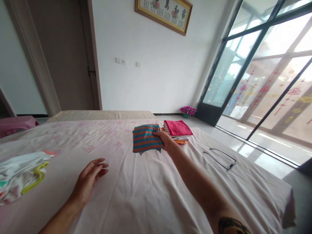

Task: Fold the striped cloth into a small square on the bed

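Pinched in my right hand (164, 139) is a folded striped garment (146, 139), blue-green and orange, gripped at its right edge with the thumb on top. It is held over the bed, just left of a stack of folded clothes (178, 128) whose top piece is bright red. My left hand (91, 175) holds nothing; its fingers are loosely curved and apart above the sheet. Farther left lies a loose heap of clothes (24, 175), mostly white with a yellow-green trim.
A pale patterned sheet (122, 195) covers the bed. Eyeglasses (223, 159) lie at the right. A pink plastic stool (18, 126) stands beyond the left side. Purple flowers in a pot (188, 111) sit on the floor near the glass door (219, 78).
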Available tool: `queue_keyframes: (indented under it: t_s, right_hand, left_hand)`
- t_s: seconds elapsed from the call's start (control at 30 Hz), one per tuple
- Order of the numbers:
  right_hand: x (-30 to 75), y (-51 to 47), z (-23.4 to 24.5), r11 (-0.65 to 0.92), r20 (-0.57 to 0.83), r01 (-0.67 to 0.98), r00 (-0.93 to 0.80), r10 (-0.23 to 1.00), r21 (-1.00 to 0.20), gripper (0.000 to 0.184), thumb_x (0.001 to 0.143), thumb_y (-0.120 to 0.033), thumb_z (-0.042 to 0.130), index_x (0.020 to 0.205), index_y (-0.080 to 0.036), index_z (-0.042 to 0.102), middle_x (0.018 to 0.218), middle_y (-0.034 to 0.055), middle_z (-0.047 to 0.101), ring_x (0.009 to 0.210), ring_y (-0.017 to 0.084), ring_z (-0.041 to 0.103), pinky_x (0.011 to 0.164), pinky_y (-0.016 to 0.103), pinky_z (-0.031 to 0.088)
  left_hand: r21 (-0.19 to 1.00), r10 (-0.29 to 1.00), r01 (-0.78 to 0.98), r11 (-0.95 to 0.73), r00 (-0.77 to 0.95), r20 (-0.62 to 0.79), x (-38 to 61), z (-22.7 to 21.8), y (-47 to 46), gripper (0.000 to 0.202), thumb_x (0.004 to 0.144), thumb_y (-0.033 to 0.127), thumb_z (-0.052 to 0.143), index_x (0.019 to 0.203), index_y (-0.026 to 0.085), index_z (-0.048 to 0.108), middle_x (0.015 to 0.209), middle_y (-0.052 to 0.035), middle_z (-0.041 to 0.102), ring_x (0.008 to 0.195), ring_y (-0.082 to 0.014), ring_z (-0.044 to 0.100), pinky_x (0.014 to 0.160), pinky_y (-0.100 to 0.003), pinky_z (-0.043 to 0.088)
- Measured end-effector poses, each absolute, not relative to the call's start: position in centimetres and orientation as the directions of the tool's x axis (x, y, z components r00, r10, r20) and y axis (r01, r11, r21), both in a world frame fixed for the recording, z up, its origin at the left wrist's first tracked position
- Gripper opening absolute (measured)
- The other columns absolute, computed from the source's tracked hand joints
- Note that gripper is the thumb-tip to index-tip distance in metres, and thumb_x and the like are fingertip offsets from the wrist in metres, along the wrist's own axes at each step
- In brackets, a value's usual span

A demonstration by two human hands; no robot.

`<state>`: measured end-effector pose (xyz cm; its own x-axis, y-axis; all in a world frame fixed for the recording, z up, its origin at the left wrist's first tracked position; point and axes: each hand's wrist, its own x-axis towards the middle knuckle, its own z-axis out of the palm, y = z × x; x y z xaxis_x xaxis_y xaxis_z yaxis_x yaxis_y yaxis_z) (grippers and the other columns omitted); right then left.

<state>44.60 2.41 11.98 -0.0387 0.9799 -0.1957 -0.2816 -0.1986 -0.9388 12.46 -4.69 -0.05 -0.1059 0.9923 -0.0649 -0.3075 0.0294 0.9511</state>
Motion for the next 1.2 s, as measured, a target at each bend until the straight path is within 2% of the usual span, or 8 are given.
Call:
queue_keyframes:
  t_s: [0.2,0.33,0.5,0.67,0.87,1.0,1.1,1.2]
  right_hand:
    - [54.4,4.7,18.2,-0.072,-0.087,-0.107,0.140,0.986,-0.992,0.020,0.088,-0.025,0.055,0.099,-0.010,0.064,0.071,0.0105,0.072,0.069,0.025,0.071,0.063,0.036,0.060]
    - [60.3,6.8,20.5,0.098,0.092,-0.031,0.164,0.982,-0.995,0.023,0.091,-0.029,0.054,0.099,-0.010,0.064,0.075,0.0119,0.072,0.072,0.024,0.071,0.065,0.035,0.059]
    - [64.9,8.8,16.8,0.026,0.130,0.260,0.390,0.912,-0.965,0.019,0.084,-0.023,0.062,0.098,-0.012,0.068,0.071,0.0080,0.071,0.065,0.021,0.069,0.067,0.036,0.059]
    - [67.2,10.4,13.3,-0.046,0.153,0.374,0.486,0.861,-0.926,0.017,0.077,-0.017,0.064,0.091,-0.013,0.073,0.062,0.0023,0.069,0.063,0.019,0.066,0.072,0.036,0.058]
    - [68.6,13.4,14.6,0.017,0.249,0.486,0.418,0.874,-0.874,0.026,0.080,-0.020,0.064,0.103,-0.012,0.072,0.076,0.0064,0.074,0.070,0.019,0.069,0.073,0.032,0.057]
    - [69.5,14.0,14.4,-0.070,0.304,0.640,0.455,0.837,-0.765,0.023,0.080,-0.024,0.065,0.098,-0.014,0.074,0.084,0.0081,0.074,0.083,0.024,0.070,0.081,0.035,0.054]
    - [69.6,14.1,13.9,-0.163,0.325,0.681,0.529,0.784,-0.714,0.032,0.080,-0.028,0.064,0.108,-0.013,0.073,0.105,0.0149,0.072,0.109,0.032,0.062,0.097,0.043,0.045]
    - [68.5,14.7,13.9,-0.232,0.400,0.763,0.542,0.739,-0.604,0.049,0.087,-0.033,0.056,0.131,-0.015,0.061,0.134,0.0197,0.058,0.128,0.035,0.048,0.108,0.050,0.032]
  left_hand:
    - [0.974,0.994,-0.214,0.069,-0.069,-0.085,12.3,-1.0,-4.5,0.051,0.064,0.048,0.082,0.104,0.020,0.067,0.089,-0.0024,0.073,0.080,-0.0162,0.069,0.078,-0.025,0.057]
    - [0.976,0.993,-0.205,0.077,-0.071,-0.094,12.3,-1.4,-4.3,0.051,0.064,0.049,0.083,0.103,0.021,0.068,0.092,-0.0022,0.074,0.084,-0.0165,0.069,0.078,-0.022,0.058]
    - [0.972,0.985,-0.210,0.107,-0.109,-0.132,12.5,-1.3,-4.1,0.050,0.057,0.049,0.086,0.096,0.021,0.071,0.089,-0.0025,0.074,0.085,-0.0192,0.070,0.076,-0.022,0.060]
    - [0.974,0.978,-0.184,0.133,-0.134,-0.159,12.5,-1.7,-3.7,0.048,0.053,0.052,0.086,0.091,0.025,0.073,0.089,-0.0007,0.075,0.090,-0.0209,0.069,0.079,-0.021,0.059]
    - [0.973,0.969,-0.164,0.164,-0.160,-0.191,11.8,-3.5,-2.9,0.046,0.053,0.054,0.085,0.091,0.031,0.074,0.090,-0.0002,0.076,0.092,-0.0241,0.070,0.081,-0.026,0.060]
    - [0.976,0.968,-0.148,0.161,-0.172,-0.186,11.5,-4.1,-2.7,0.045,0.053,0.053,0.085,0.091,0.033,0.075,0.090,-0.0009,0.077,0.093,-0.0262,0.071,0.084,-0.030,0.060]
    - [0.976,0.965,-0.138,0.167,-0.182,-0.191,11.4,-4.4,-2.6,0.044,0.053,0.053,0.085,0.091,0.034,0.075,0.090,-0.0003,0.077,0.093,-0.0275,0.071,0.086,-0.033,0.059]
    - [0.978,0.964,-0.125,0.168,-0.188,-0.190,11.3,-4.6,-2.6,0.043,0.055,0.054,0.084,0.093,0.034,0.074,0.091,-0.0001,0.077,0.095,-0.0291,0.071,0.089,-0.038,0.059]
